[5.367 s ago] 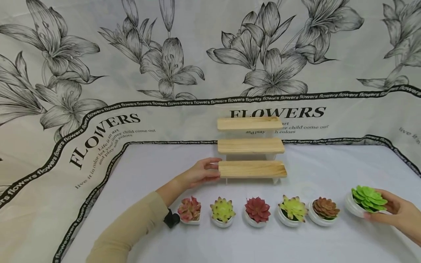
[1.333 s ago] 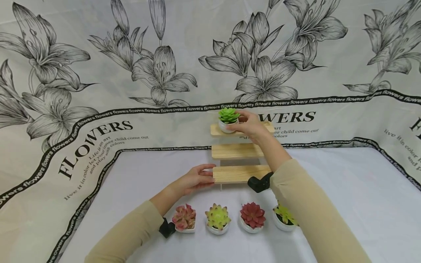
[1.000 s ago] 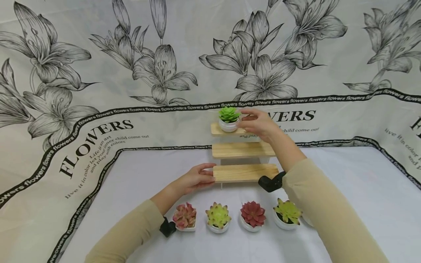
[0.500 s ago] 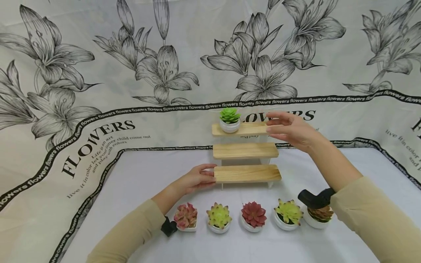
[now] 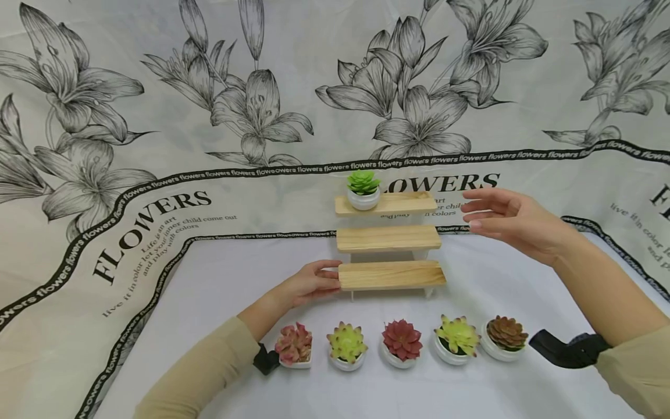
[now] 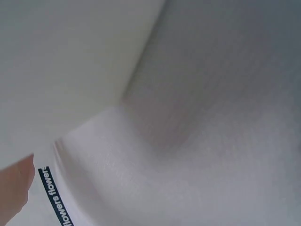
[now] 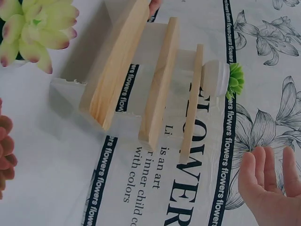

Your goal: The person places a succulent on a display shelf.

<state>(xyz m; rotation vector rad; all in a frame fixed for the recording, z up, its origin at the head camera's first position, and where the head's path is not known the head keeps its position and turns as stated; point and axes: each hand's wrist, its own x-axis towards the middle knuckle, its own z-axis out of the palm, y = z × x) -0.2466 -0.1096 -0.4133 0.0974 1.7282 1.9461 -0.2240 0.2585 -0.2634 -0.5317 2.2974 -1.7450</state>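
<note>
My left hand holds the left end of the lowest board of a three-tier wooden display stand. In the left wrist view a fingertip shows beside a large pale panel. My right hand hangs in the air to the right of the stand, fingers loosely extended and nothing in them; the right wrist view shows its fingers apart from the boards. A bright green succulent in a white round pot stands upright on the left part of the top board.
In front of the stand is a row of potted succulents: pink-red, yellow-green, dark red, another yellow-green and brown. Behind hangs a white cloth printed with flowers. Black cameras sit at both wrists.
My right hand carried the green succulent from the front right to the top board, let it go, and moved away to the right. My left hand has stayed at the lowest board.
</note>
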